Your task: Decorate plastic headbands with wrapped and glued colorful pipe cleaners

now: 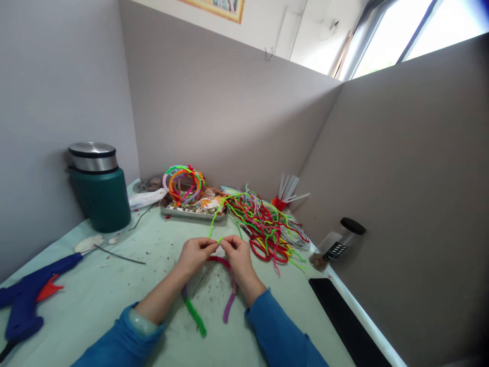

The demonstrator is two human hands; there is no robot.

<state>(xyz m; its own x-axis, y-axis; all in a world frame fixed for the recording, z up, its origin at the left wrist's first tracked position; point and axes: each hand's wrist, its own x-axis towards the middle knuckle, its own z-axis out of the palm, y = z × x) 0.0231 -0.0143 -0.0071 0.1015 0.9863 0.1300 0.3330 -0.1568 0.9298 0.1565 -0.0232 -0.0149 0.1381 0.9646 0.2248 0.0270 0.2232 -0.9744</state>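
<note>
My left hand [194,253] and my right hand [237,254] meet at the middle of the table, each pinching a light green pipe cleaner [214,220] that runs up and away toward the tray. Under my hands lies a hoop wrapped in pipe cleaner [228,285], with red, purple and green sections. Just to the right, a loose pile of coloured pipe cleaners [267,227] spreads over the table.
A metal tray [193,212] at the back holds shells and several wrapped hoops [184,182]. A green jug [100,189] stands at the left, a blue glue gun [26,298] nearer. A jar [336,244] lies at the right, beside a black slab [346,321]. Grey partitions enclose the desk.
</note>
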